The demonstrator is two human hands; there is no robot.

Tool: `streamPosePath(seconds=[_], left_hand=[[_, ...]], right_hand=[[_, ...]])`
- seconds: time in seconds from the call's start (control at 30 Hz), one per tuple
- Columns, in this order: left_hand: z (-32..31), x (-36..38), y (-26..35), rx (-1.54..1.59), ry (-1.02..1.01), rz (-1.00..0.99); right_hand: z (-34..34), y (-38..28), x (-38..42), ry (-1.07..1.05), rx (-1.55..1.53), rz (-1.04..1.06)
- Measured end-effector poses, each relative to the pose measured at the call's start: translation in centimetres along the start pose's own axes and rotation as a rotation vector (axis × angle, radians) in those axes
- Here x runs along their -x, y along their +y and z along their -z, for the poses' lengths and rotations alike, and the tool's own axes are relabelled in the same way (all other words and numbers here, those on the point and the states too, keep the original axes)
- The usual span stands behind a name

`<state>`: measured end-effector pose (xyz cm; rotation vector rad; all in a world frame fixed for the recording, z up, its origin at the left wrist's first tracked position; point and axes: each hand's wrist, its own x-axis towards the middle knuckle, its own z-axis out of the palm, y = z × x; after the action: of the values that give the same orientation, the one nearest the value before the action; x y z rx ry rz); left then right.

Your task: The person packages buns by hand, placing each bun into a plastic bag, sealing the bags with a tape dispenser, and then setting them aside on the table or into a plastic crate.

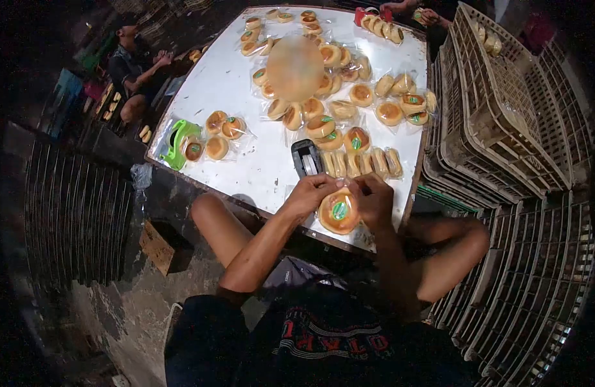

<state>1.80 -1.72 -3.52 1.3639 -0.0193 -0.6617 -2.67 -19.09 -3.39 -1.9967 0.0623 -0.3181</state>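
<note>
A round browned bun with a green label lies in a clear plastic bag at the table's near edge. My left hand is closed, its thumb and fingertips pinching the bag's top edge. On the other side of the bun, my right hand is closed too, gripping the same edge close to the left fingertips. Just beyond my hands stands a black tape dispenser. Beside it, a row of small bagged bread pieces runs to the right.
Many bagged buns cover the middle of the white table. A green tape dispenser sits at its left edge. Stacked plastic crates rise on the right. A co-worker sits at left; another person's hands show top right.
</note>
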Motion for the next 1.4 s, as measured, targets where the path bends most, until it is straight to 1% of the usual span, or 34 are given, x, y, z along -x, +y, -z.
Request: streamPosePath(seconds=[0.07,0.1,0.13,0.2,0.23,0.27,0.3,0.33,0.37,0.4,0.43,0.5,0.53,0.57,0.6,0.63,0.67,0.7,0.73,0.77,0.83,0.87,0.9,0.93,0.97,1.03,1.07,1.1,1.13,1.17,1.2,1.27,1.3,1.4], left_hand=[[0.5,-0.4,-0.3,-0.115,0.083,0.044],[0.2,-0.3,-0.5,-0.196,0.205,-0.060],[0.0,0.1,-0.3,-0.329,0.275,-0.243],[0.0,1.2,0.0,-0.595,0.415,-0.597],[0.4,1.6,0.3,-0.599,0.412,-0.663],[0.2,1.5,0.3,-0.445,0.457,-0.671],[-0.3,1.1,0.3,-0.292,0.498,-0.681],[-0.3,1.0,0.5,-0.141,0.535,-0.691],[0.1,1.1,0.7,-0.288,0.572,-0.656],[0.3,1.3,0.6,-0.057,0.454,-0.523],[0.4,1.3,0.6,0.173,0.331,-0.388],[0.1,1.5,0.7,0.626,0.107,-0.170],[1.0,1.5,0.8,0.689,0.082,-0.106],[2.2,1.6,0.9,0.749,0.055,-0.039],[3.0,1.6,1.2,0.807,0.024,0.024],[3.3,1.7,1.5,0.726,0.167,-0.059],[3.7,1.7,2.1,0.700,0.203,-0.110],[4.1,2.0,2.5,0.676,0.242,-0.149],[4.4,2.4,2.8,0.650,0.278,-0.178],[4.5,2.8,3.3,0.698,0.259,-0.191],[4.9,3.0,3.5,0.743,0.196,-0.162],[5.3,3.3,3.4,0.765,0.175,-0.149],[5.5,3.2,3.2,0.795,0.205,-0.135],[6.1,3.3,2.7,0.764,0.184,-0.139],[6.4,3.3,2.1,0.733,0.155,-0.139],[6.2,3.2,2.0,0.726,0.062,-0.096],[5.6,3.3,2.3,0.675,0.062,-0.102],[5.0,3.6,2.7,0.622,0.071,-0.113],[4.6,4.0,2.8,0.566,0.086,-0.109],[5.0,3.3,0.9,0.416,0.011,-0.106],[4.6,3.9,1.3,0.284,0.016,-0.092],[3.5,4.5,3.3,0.012,0.011,-0.092],[3.5,3.7,1.4,0.010,-0.006,-0.167],[2.9,2.8,0.4,-0.006,-0.100,-0.148]], right_hand=[[-1.8,0.6,1.1,0.045,0.128,0.138],[-3.3,1.6,1.9,0.037,0.055,0.190],[-4.3,1.4,2.1,0.028,-0.018,0.241],[-5.2,1.6,2.4,-0.178,-0.399,-0.191],[-6.1,1.1,2.5,-0.159,-0.467,-0.123],[-6.7,0.7,2.6,-0.142,-0.536,-0.056],[-6.4,0.5,2.5,-0.296,-0.810,-0.257],[-6.6,0.1,2.3,-0.258,-0.871,-0.268],[-6.9,-0.2,2.2,-0.218,-0.929,-0.282],[-7.0,-0.5,2.0,-0.175,-0.984,-0.298],[-6.6,-2.7,1.2,-0.063,-0.757,-0.274],[-6.9,-1.2,-0.4,-0.097,-0.570,-0.208],[-7.1,-0.6,-1.0,-0.114,-0.479,-0.175],[-7.6,-0.1,-1.4,-0.056,-0.676,-0.379],[-7.9,0.3,-1.4,-0.076,-0.699,-0.484],[-8.3,1.0,-1.6,-0.099,-0.722,-0.580],[-8.7,2.3,-1.6,-0.121,-0.741,-0.684],[-8.7,4.0,-1.2,-0.251,-0.711,-0.695],[-8.6,3.9,-1.1,-0.384,-0.676,-0.696],[-9.1,3.7,-0.5,-0.360,-0.457,-0.652],[-8.9,2.6,0.3,-0.287,-0.343,-0.386],[-8.4,2.0,1.0,-0.330,-0.328,-0.259],[-7.7,1.3,1.3,-0.371,-0.316,-0.129],[-6.8,0.8,1.2,-0.404,-0.305,0.005],[-5.2,0.7,0.8,-0.598,-0.059,-0.113],[-4.3,2.3,0.9,-0.559,0.343,-0.139],[-3.8,3.0,0.6,-0.533,0.544,-0.147],[-3.2,3.7,0.3,-0.530,0.526,-0.079],[-3.0,2.7,-0.3,-0.516,0.322,-0.069],[-2.5,0.9,-0.6,-0.499,0.116,-0.075],[-1.9,-1.2,-1.1,-0.467,-0.088,-0.076],[-1.0,-7.5,-2.1,-0.512,-0.192,-0.157],[-0.8,-9.2,-2.4,-0.537,-0.245,-0.197],[-1.0,-7.8,-3.9,-0.597,-0.129,-0.219]])
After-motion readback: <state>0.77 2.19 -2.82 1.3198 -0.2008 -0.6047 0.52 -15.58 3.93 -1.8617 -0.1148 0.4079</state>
